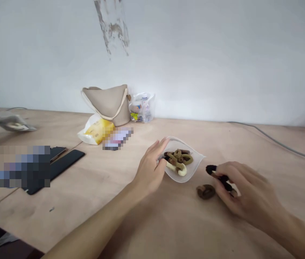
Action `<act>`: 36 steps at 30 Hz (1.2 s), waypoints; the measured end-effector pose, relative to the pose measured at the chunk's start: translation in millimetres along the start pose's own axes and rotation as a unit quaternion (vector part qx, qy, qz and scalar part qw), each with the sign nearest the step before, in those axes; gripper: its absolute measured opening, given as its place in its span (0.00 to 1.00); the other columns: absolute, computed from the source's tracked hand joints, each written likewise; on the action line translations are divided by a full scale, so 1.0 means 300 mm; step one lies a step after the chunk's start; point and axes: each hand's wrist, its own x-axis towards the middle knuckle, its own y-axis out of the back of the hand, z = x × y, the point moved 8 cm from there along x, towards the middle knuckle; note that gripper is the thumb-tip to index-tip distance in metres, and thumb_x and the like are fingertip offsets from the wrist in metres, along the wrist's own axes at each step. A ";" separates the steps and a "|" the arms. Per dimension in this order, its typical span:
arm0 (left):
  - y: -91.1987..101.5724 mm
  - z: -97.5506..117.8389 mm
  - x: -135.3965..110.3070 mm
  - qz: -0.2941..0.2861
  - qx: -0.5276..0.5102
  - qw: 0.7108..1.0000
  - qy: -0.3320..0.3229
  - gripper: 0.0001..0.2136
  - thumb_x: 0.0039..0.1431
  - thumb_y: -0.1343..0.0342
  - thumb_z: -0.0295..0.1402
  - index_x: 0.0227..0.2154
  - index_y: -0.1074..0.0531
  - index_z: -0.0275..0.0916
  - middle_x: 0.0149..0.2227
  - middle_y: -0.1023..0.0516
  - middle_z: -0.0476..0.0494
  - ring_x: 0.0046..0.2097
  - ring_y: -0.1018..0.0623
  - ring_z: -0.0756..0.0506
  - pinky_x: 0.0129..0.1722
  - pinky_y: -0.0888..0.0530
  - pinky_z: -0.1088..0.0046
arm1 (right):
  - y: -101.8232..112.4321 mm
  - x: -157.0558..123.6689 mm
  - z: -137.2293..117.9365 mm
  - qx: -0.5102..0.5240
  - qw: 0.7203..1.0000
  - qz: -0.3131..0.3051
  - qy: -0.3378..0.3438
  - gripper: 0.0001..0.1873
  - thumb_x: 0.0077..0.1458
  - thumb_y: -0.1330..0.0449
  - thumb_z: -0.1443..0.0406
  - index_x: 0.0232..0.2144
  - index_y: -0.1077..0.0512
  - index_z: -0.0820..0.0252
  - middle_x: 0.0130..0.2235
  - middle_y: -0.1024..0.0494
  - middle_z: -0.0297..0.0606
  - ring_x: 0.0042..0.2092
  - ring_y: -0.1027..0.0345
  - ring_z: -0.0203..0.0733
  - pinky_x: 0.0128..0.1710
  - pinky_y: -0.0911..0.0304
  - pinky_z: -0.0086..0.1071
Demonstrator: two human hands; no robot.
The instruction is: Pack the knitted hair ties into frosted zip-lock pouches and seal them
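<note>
Hair tie pinched in right-hand grip (black).

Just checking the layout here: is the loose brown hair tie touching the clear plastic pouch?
Apart. The head view shows the brown hair tie lying on the wooden tabletop, with a plain strip of wood between it and the clear plastic pouch.

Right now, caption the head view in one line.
Left hand touches a frosted plastic pouch of knitted hair ties; right hand holds a black hair tie.
</note>
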 end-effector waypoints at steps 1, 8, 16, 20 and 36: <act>-0.001 0.004 -0.001 -0.001 -0.004 1.000 -0.002 0.28 0.53 0.59 0.22 0.59 0.41 0.43 0.62 0.40 0.54 0.64 0.44 0.45 0.63 0.46 0.61 | 0.031 0.013 -0.029 0.008 0.999 0.035 0.035 0.07 0.50 0.43 0.72 0.32 0.34 0.56 0.31 0.24 0.36 0.30 0.32 0.38 0.30 0.39 0.32; -0.006 0.010 -0.007 -0.001 -0.026 1.000 0.002 0.28 0.53 0.59 0.23 0.59 0.41 0.42 0.62 0.40 0.52 0.64 0.43 0.45 0.63 0.45 0.62 | 0.040 0.116 -0.027 0.033 0.999 0.008 0.034 0.11 0.57 0.48 0.71 0.41 0.32 0.55 0.40 0.23 0.37 0.36 0.29 0.40 0.35 0.35 0.34; -0.008 0.004 -0.005 0.002 -0.030 1.000 0.000 0.29 0.52 0.59 0.22 0.59 0.40 0.43 0.62 0.40 0.52 0.64 0.42 0.45 0.63 0.45 0.63 | -0.096 -0.084 -0.096 0.015 0.984 -0.132 0.115 0.10 0.57 0.50 0.71 0.34 0.30 0.56 0.29 0.24 0.34 0.28 0.33 0.39 0.27 0.39 0.33; -0.013 0.007 -0.006 -0.005 -0.026 1.000 -0.005 0.28 0.53 0.59 0.22 0.59 0.41 0.43 0.62 0.39 0.52 0.63 0.42 0.45 0.63 0.45 0.63 | -0.012 -0.073 -0.183 0.047 0.981 -0.057 0.179 0.12 0.57 0.52 0.74 0.34 0.30 0.59 0.36 0.23 0.38 0.33 0.31 0.39 0.35 0.37 0.36; -0.008 0.004 -0.004 0.001 -0.035 0.999 -0.004 0.28 0.53 0.58 0.23 0.59 0.40 0.43 0.61 0.39 0.53 0.63 0.42 0.46 0.63 0.45 0.64 | 0.026 -0.212 0.182 -0.001 0.985 -0.079 -0.151 0.12 0.56 0.45 0.54 0.39 0.29 0.50 0.23 0.27 0.29 0.17 0.36 0.34 0.12 0.39 0.25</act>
